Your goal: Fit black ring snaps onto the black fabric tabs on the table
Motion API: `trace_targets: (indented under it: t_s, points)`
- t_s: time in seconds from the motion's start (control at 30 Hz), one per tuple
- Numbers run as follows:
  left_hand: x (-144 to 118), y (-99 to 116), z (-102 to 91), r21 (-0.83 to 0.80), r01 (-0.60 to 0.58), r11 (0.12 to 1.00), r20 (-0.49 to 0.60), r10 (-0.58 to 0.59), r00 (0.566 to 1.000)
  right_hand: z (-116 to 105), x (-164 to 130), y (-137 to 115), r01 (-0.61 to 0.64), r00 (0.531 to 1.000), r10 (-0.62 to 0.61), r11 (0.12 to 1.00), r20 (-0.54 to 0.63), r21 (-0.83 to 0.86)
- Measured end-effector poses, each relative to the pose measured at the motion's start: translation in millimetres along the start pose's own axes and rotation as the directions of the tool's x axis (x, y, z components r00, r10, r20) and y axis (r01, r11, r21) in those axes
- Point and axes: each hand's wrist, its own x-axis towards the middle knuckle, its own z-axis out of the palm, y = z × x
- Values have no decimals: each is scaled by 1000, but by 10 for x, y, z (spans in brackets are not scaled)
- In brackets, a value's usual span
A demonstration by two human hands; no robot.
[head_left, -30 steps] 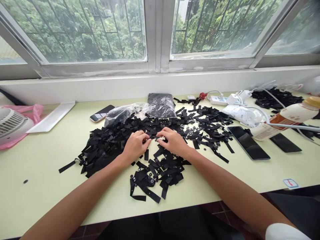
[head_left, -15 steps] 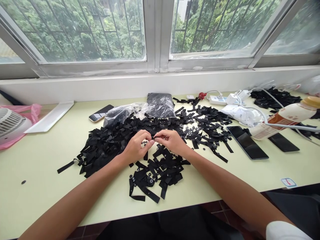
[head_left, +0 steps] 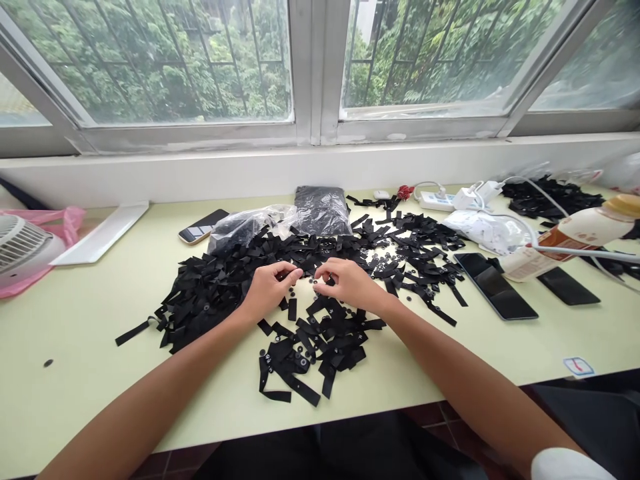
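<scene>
My left hand is closed, its thumb and index finger pressed together above the inner edge of the large pile of black fabric strips. Whatever may be in that pinch is too small or hidden to make out. A short gap to the right, my right hand is open, with thumb and index finger apart. Small dark round snap buttons show near its fingertips. Below both hands lies a smaller heap of black strips, several with snap parts on them.
Behind the piles sits a clear bag of black material. A phone lies left of it. Toward the right are a dark phone, a tilted bottle, a power strip and cables. A white fan stands far left.
My hands were touching at the fingertips around a small dark piece. Now they are apart, and the right hand's fingers have opened.
</scene>
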Motion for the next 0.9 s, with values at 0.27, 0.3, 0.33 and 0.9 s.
trace_targets:
  t_s: [0.27, 0.3, 0.33, 0.9]
  points:
    - [32, -104, 9, -139, -3, 990, 46, 10, 999, 10, -6, 66, 91, 982, -85, 996, 170, -26]
    - [32, -115, 8, -149, -10, 989, 52, 18, 999, 15, 0, 68, 69, 985, -68, 998, 160, 2]
    - [31, -123, 5, -160, -13, 987, 58, 23, 998, 18, 8, 70, 39, 988, -44, 999, 147, 36]
    - [13, -57, -21, -160, -60, 985, 127, 81, 989, 70, 107, 157, -285, 934, 350, 595, 78, 751]
